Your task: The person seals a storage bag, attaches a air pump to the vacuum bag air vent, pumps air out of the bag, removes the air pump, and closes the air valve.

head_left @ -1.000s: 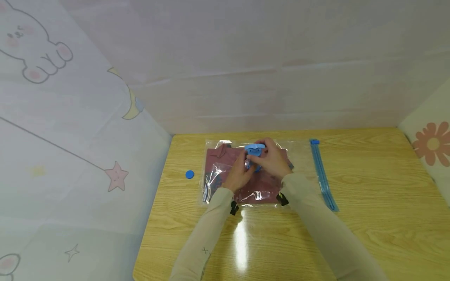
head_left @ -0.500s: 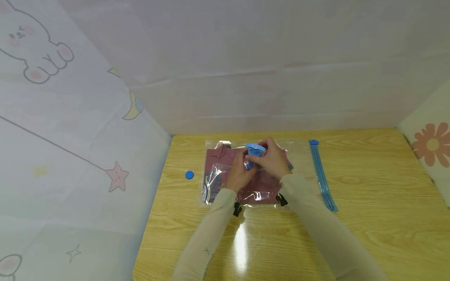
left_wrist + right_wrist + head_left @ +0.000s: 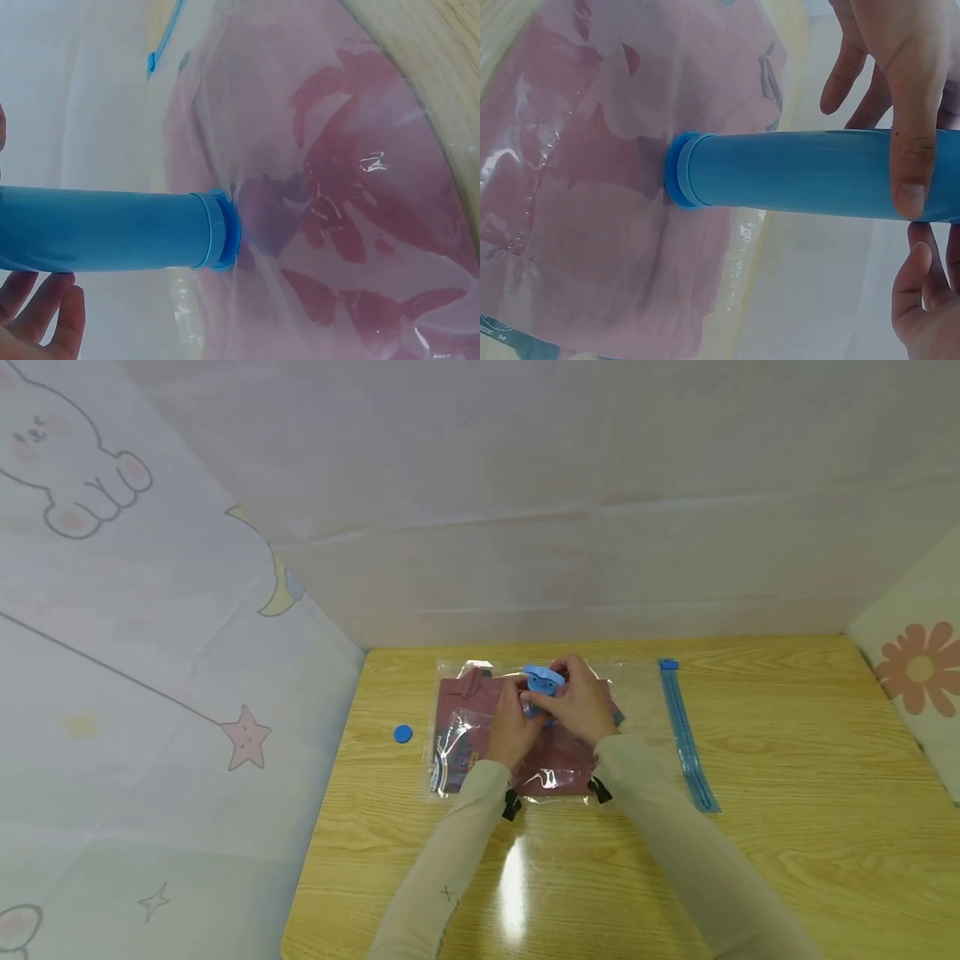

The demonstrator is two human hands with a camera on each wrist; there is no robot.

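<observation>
A blue hand pump (image 3: 543, 685) with a wide handle stands upright on a clear plastic storage bag (image 3: 641, 702). Its flared bottom end meets the blue round valve (image 3: 676, 171) in the film. Inside the bag lies a folded maroon shirt (image 3: 558, 768). My left hand (image 3: 513, 735) holds the barrel from the left, fingertips against its side in the left wrist view. From the right, my right hand (image 3: 585, 703) grips the upper part, thumb across the front. Much of the barrel is hidden by the hands in the head view.
A small blue round cap (image 3: 402, 733) lies on the wooden table (image 3: 795, 760) left of the bag. Along the bag's right end runs a blue zip strip (image 3: 686, 739) with a slider (image 3: 669, 665) at its far end. Printed cloth walls stand behind and to the left.
My left hand and forearm have shifted slightly to the right around the pump. The pump's handle has tilted a little, and my right hand keeps its grip.
</observation>
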